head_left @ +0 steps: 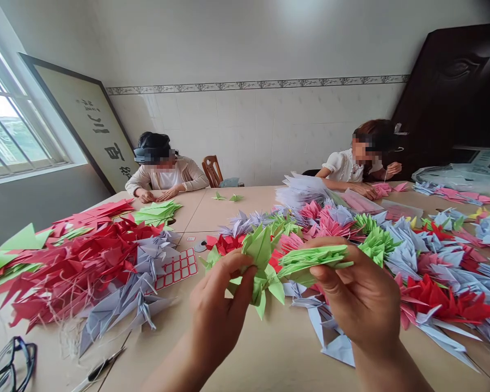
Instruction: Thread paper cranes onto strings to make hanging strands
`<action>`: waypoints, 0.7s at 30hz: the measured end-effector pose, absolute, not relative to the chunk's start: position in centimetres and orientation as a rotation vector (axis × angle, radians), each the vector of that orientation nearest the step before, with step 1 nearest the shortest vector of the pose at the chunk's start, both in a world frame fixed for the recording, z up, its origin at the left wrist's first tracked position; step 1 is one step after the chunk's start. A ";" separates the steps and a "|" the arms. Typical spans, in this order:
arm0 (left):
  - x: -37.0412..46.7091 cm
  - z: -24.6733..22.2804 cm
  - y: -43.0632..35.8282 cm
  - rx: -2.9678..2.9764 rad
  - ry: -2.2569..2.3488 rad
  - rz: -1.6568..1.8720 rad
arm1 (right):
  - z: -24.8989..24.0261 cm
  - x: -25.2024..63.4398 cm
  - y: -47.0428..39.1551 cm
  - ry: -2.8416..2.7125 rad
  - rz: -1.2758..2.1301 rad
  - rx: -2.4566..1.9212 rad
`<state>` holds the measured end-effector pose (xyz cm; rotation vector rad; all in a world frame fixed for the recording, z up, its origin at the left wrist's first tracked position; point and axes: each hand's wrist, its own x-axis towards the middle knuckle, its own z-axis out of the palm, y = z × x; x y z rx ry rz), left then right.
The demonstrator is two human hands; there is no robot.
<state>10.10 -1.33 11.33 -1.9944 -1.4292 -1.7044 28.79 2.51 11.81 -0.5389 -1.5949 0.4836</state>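
Observation:
In the middle of the head view, my left hand pinches a green folded paper piece between thumb and fingers. More green folded paper hangs just below it. My right hand grips a flat stack of green folded papers, thumb in front and fingers behind. The stack's left end points at the paper in my left hand, close beside it. Behind both hands, a heap of red, pink, green and blue folded papers covers the table's right side.
Red folded papers with loose strings and blue ones lie left. Glasses and a dark-handled tool are at the near left. A red-bordered label sheet lies beyond. Two people sit across the table.

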 end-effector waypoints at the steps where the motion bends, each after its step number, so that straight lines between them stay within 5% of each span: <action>1: 10.1 11.4 -1.4 -2.010 -1.457 -1.711 | 11.9 28.7 2.4 -1.577 0.529 -0.507; 14: 9.7 12.3 -1.9 -2.420 -1.444 -1.791 | 12.4 29.2 3.8 -1.246 0.847 -0.439; 21: 9.5 12.5 -2.2 -2.531 -1.475 -1.688 | 12.2 28.9 3.4 -1.355 0.684 -0.356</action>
